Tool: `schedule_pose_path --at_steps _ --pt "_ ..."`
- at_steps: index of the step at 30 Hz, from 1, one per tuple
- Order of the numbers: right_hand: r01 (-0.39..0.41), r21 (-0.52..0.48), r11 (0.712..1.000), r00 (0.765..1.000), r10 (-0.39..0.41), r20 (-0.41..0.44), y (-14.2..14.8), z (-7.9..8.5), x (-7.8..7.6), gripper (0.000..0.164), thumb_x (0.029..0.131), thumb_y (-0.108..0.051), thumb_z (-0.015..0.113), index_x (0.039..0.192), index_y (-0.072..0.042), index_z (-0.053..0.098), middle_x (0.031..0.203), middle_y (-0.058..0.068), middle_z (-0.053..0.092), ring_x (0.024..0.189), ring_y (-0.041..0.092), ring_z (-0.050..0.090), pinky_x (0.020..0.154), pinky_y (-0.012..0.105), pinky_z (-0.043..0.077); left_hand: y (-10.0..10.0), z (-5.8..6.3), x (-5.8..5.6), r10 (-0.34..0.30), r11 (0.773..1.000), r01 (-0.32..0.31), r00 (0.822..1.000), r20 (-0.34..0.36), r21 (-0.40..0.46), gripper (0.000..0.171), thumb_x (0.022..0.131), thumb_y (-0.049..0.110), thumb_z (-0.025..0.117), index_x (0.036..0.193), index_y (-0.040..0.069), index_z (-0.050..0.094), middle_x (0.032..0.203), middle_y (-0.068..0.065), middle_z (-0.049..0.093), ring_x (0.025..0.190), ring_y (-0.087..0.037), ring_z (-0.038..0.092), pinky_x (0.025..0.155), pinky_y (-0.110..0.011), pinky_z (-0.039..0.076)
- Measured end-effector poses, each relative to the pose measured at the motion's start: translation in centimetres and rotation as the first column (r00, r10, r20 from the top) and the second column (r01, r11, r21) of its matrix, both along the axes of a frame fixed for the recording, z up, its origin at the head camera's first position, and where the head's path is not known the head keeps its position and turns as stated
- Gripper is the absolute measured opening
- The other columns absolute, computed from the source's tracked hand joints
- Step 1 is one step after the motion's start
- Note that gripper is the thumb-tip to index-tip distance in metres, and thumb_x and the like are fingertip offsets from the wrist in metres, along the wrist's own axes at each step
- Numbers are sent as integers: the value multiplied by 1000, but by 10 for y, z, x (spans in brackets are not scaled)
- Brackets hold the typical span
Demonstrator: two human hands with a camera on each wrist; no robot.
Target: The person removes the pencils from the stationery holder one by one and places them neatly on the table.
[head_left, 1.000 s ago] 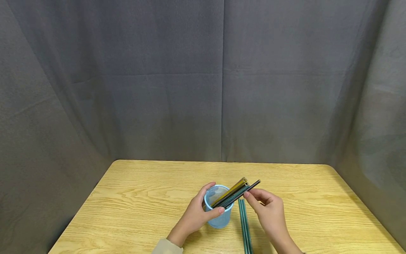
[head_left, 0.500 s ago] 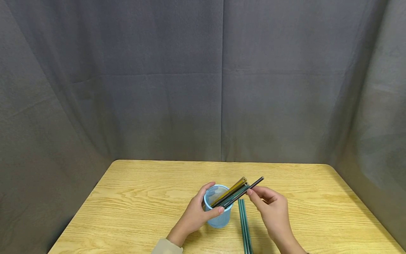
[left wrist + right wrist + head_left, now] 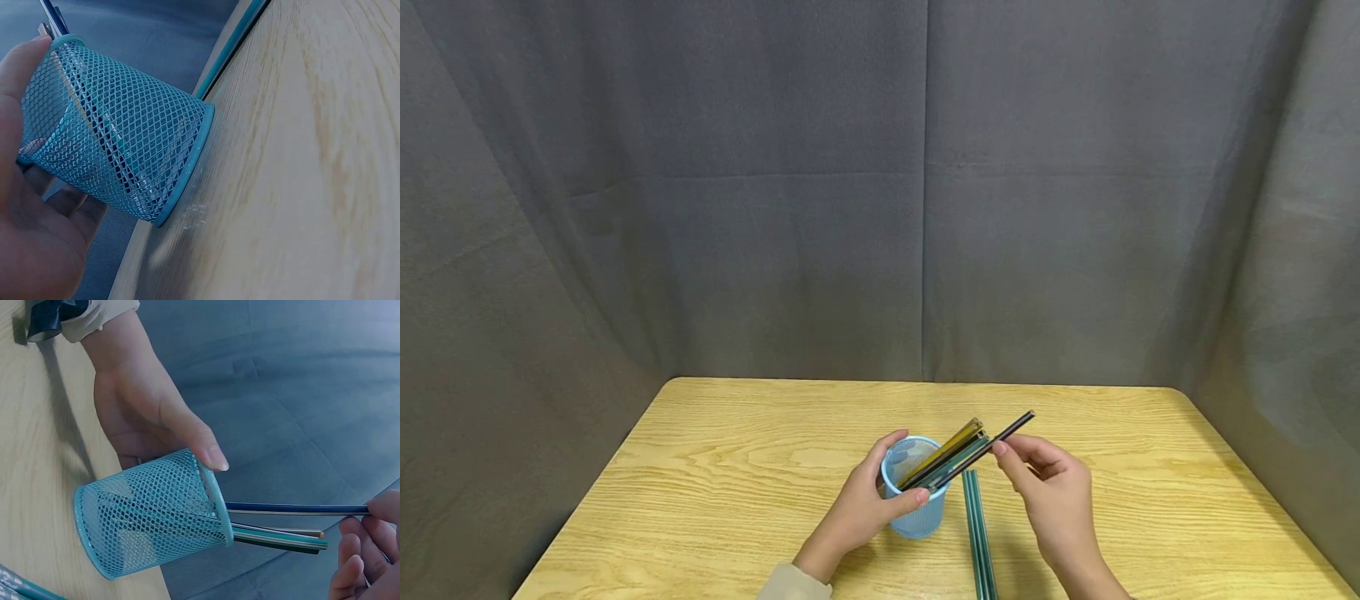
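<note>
Our left hand (image 3: 867, 502) curls around the light-blue wire-mesh cup (image 3: 919, 523), probably steadying it, while our right hand (image 3: 1057, 493) pinches a slim, dark pencil (image 3: 1018, 423) near its middle, apparently for control, slanting from the cup's mouth. Other pencils (image 3: 952, 447) lean together inside; right of the cup, glossy green pencils (image 3: 980, 535) lie side by side on the wood-grained counter (image 3: 737, 467).

We've got 3 views. Head cam sits high and well back, facing forward and down over the table (image 3: 737, 483) to the curtain (image 3: 775, 208). Left wrist cam is close in on the cup (image 3: 125, 131), rolled so the table fills the right side. Right wrist cam is rolled the other way, table at left, also near, looking across at the cup and left hand (image 3: 147, 406). We see both in all 3.
</note>
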State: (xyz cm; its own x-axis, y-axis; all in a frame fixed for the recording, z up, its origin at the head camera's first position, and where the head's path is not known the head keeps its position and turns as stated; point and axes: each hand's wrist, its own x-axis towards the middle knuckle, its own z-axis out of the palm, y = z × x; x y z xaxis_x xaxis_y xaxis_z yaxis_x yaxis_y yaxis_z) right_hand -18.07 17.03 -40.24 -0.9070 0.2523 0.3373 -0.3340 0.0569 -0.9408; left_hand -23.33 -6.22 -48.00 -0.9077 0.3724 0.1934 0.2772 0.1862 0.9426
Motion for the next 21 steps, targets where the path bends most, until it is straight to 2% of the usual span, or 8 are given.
schedule_pose_path --at_steps 13,21 --pt "-20 -65 998 998 15 -67 1 9 6 13 89 -1 72 96 10 70 86 7 72 76 14 67 63 22 51 0 1 2 8 1000 -8 1000 19 -6 76 86 41 77 149 42 34 133 -4 54 119 -23 53 97 -50 41" --pt "-1 -41 999 998 -2 -65 3 18 13 14 90 -3 72 97 9 70 88 9 72 79 12 66 64 23 51 0 1 1 7 1000 -7 1000 11 -10 75 87 38 76 149 40 35 133 -4 55 120 -24 53 97 -51 41"
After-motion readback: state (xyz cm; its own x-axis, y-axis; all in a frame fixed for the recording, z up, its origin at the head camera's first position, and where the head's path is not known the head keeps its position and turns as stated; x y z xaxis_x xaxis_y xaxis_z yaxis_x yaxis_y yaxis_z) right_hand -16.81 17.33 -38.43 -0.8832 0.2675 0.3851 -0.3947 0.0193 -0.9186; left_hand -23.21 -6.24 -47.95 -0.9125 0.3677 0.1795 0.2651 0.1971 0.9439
